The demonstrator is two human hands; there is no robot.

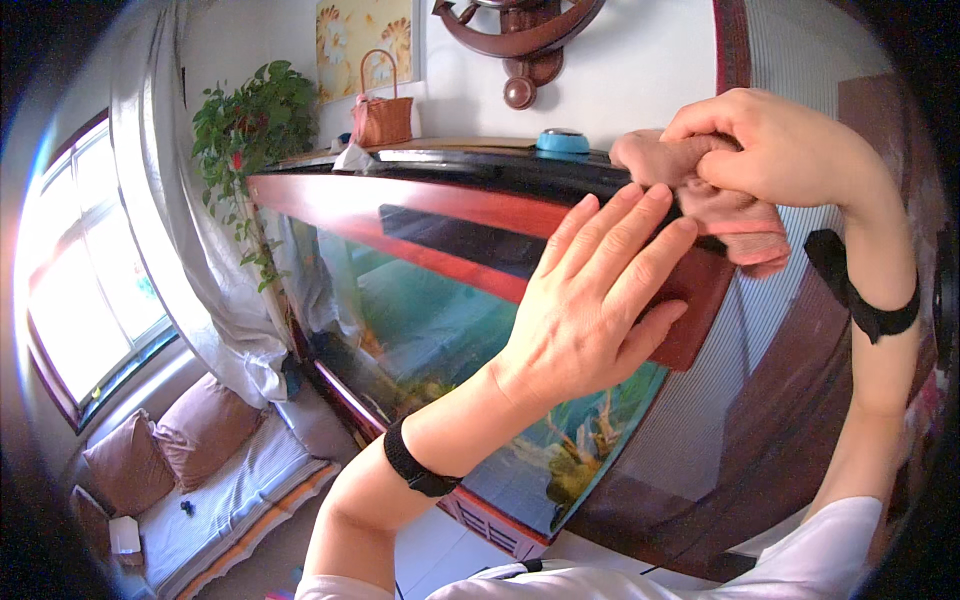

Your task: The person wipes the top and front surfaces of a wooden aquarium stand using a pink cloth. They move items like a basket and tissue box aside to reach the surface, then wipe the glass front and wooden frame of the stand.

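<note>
Before me stands a large fish tank [430,320] with a red-brown upper frame and a black top. My left hand [600,290] lies flat against the frame near its right end, fingers stretched out, holding nothing. At the tank's right top corner my right hand [770,145] grips a crumpled pink cloth [735,215]. Part of the cloth rests on the black top, and its lower end hangs over the corner. The left fingertips come close to the cloth; whether they touch it I cannot tell.
A blue round object [562,141] and a wicker basket [384,118] stand on the tank's top. Farther left are a leafy plant [250,120], a grey curtain [175,200] and a daybed [240,490] with cushions. A brown ship-wheel clock-like ornament [520,40] hangs above.
</note>
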